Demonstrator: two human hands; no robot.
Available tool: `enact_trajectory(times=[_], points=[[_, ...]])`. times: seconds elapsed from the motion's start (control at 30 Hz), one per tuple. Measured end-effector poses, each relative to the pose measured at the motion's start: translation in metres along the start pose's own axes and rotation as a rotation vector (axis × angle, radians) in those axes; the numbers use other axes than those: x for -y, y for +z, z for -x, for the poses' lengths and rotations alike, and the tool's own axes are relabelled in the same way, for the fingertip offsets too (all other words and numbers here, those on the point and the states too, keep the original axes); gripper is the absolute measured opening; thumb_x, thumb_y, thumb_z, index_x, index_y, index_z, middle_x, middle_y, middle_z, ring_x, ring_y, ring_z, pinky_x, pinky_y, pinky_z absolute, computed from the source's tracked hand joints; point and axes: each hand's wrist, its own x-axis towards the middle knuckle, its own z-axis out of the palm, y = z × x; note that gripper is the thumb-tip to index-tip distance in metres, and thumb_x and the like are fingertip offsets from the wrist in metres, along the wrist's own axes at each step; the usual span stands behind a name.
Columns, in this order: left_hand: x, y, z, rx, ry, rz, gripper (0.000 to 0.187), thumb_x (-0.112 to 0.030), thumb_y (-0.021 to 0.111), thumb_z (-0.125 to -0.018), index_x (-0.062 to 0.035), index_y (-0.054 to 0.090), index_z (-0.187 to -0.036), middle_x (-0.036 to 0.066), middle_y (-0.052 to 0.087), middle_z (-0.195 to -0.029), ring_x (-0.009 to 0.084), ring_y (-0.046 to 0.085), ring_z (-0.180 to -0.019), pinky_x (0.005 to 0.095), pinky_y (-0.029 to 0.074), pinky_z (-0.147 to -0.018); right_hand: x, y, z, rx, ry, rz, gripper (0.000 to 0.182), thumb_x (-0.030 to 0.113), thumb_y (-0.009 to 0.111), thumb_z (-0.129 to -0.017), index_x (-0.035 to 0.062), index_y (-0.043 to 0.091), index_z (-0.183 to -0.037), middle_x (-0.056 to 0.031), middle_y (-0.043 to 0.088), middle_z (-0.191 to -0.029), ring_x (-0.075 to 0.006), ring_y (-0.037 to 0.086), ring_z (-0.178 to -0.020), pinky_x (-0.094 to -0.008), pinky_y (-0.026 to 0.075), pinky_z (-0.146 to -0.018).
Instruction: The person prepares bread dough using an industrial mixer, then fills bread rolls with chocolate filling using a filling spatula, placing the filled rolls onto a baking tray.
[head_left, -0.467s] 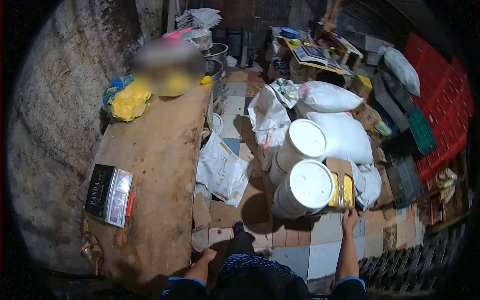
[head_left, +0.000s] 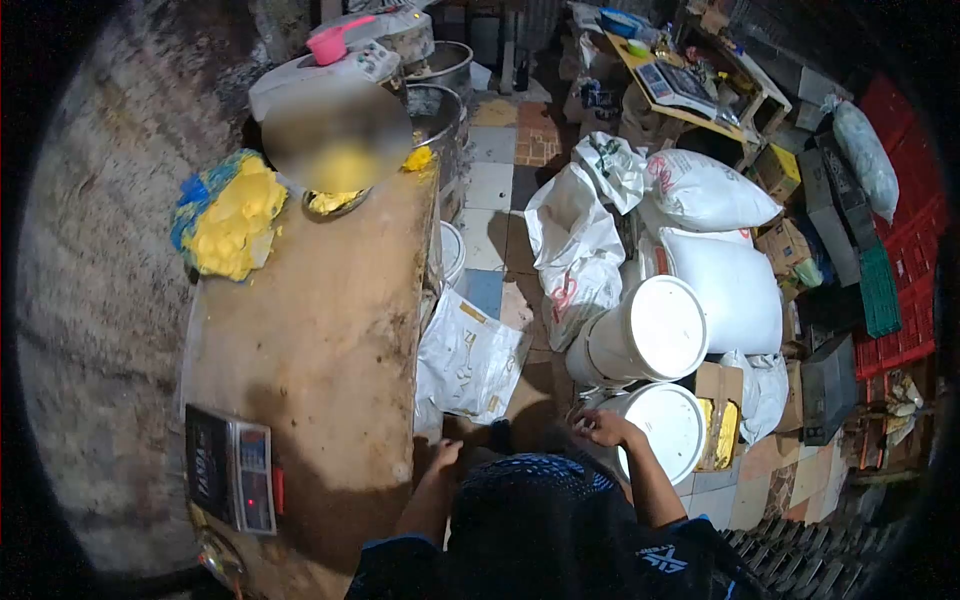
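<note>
My left hand [head_left: 447, 456] hangs by the table's right edge, its fingers curled in a loose fist with nothing visible in them. My right hand [head_left: 603, 428] is in front of my body, fingers loosely bent and apart, holding nothing that shows. It overlaps the left side of a white lidded bucket [head_left: 664, 432]. Behind that stands another white lidded bucket [head_left: 668, 326]. To the right of the near bucket is a cardboard box [head_left: 718, 385] with yellow wrapping in its side. A white printed sack [head_left: 468, 360] lies beyond my left hand.
On the wooden table [head_left: 330, 340] at left are a digital scale [head_left: 232, 468] and yellow dough-like material [head_left: 235, 222] on blue plastic. A pink scoop [head_left: 328, 44] rests on a machine behind. Full white sacks [head_left: 722, 288] and red crates [head_left: 900, 300] stand to the right.
I have moved forward along the table, so buckets and sacks appear closer. My right hand has left the cardboard box and come in toward my body; my left hand stays low by the table.
</note>
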Motion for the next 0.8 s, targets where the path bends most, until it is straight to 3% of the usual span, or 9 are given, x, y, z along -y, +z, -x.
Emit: enact_trajectory(times=[0.17,0.23,0.3,0.43,0.5,0.53,0.57,0.63,0.8], points=[[-0.211,-0.019,-0.027,0.046,-0.065,0.182,0.021,-0.027,0.066,-0.082,-0.0091,0.063,-0.094,0.000,0.058,-0.074,0.0103,0.054,-0.062,0.0261,0.044,-0.051,-0.025,-0.070,-0.076,-0.230,-0.024,0.013,0.030,0.029,0.062,-0.086,-0.0005,0.065,-0.083,-0.0181,0.063,-0.071,-0.0302,0.062,-0.066,-0.0398,0.047,-0.062],[-0.264,-0.024,-0.064,0.080,-0.031,0.205,0.020,-0.026,0.065,-0.083,-0.0102,0.063,-0.094,0.000,0.058,-0.074,0.0087,0.054,-0.061,0.0245,0.043,-0.051,-0.011,-0.124,-0.101,-0.269,0.122,0.058,0.031,0.027,0.063,-0.085,-0.0026,0.063,-0.078,-0.0185,0.060,-0.067,-0.0277,0.058,-0.062,-0.0387,0.045,-0.059],[-0.313,-0.026,-0.099,0.059,0.022,0.296,0.018,-0.026,0.065,-0.083,-0.0111,0.063,-0.094,-0.001,0.058,-0.076,0.0086,0.054,-0.061,0.0245,0.044,-0.051,-0.029,-0.164,-0.147,-0.335,0.073,0.013,0.031,0.025,0.065,-0.084,-0.0040,0.061,-0.075,-0.0180,0.057,-0.063,-0.0239,0.055,-0.059,-0.0379,0.044,-0.057],[-0.368,-0.038,-0.162,0.046,0.082,0.330,0.022,-0.032,0.067,-0.081,-0.0100,0.064,-0.086,0.002,0.060,-0.074,0.0113,0.056,-0.063,0.0273,0.043,-0.051,-0.063,-0.259,-0.259,-0.485,-0.025,-0.076,0.023,0.022,0.064,-0.085,-0.0011,0.062,-0.079,-0.0122,0.060,-0.067,-0.0183,0.056,-0.062,-0.0325,0.045,-0.059],[-0.346,-0.039,-0.226,-0.025,-0.124,-0.057,0.029,-0.036,0.069,-0.080,-0.0086,0.066,-0.085,0.004,0.060,-0.071,0.0147,0.057,-0.062,0.0319,0.044,-0.054,-0.034,-0.329,-0.305,-0.485,-0.116,-0.007,0.020,0.020,0.063,-0.085,-0.0001,0.062,-0.081,-0.0097,0.059,-0.067,-0.0153,0.055,-0.064,-0.0315,0.045,-0.060],[-0.351,-0.040,-0.234,-0.058,-0.075,-0.167,0.031,-0.038,0.069,-0.080,-0.0086,0.067,-0.089,0.006,0.060,-0.071,0.0157,0.056,-0.061,0.0338,0.046,-0.056,-0.030,-0.359,-0.336,-0.470,-0.139,-0.117,0.019,0.019,0.063,-0.085,0.0000,0.062,-0.080,-0.0081,0.058,-0.066,-0.0127,0.055,-0.064,-0.0304,0.045,-0.060],[-0.363,-0.041,-0.242,-0.082,-0.030,-0.278,0.034,-0.040,0.069,-0.080,-0.0087,0.069,-0.093,0.007,0.060,-0.071,0.0167,0.056,-0.060,0.0356,0.047,-0.059,-0.022,-0.387,-0.366,-0.527,-0.157,-0.246,0.019,0.018,0.064,-0.083,-0.0004,0.065,-0.086,-0.0162,0.066,-0.075,-0.0247,0.063,-0.064,-0.0360,0.048,-0.062],[-0.391,-0.063,-0.243,-0.005,-0.076,-0.138,0.037,-0.042,0.067,-0.081,-0.0089,0.069,-0.098,0.007,0.061,-0.072,0.0181,0.057,-0.061,0.0368,0.048,-0.062,0.028,-0.451,-0.405,-0.653,-0.227,-0.099,0.018,0.016,0.063,-0.085,-0.0010,0.065,-0.087,-0.0138,0.065,-0.072,-0.0200,0.061,-0.063,-0.0334,0.047,-0.061],[-0.445,-0.053,-0.310,0.117,-0.128,0.206,0.040,-0.042,0.065,-0.082,-0.0094,0.068,-0.104,0.007,0.062,-0.074,0.0193,0.058,-0.062,0.0377,0.049,-0.064,0.092,-0.526,-0.510,-0.637,-0.423,-0.421,0.015,0.016,0.061,-0.090,0.0013,0.062,-0.087,-0.0028,0.061,-0.070,-0.0084,0.055,-0.061,-0.0250,0.045,-0.058]])
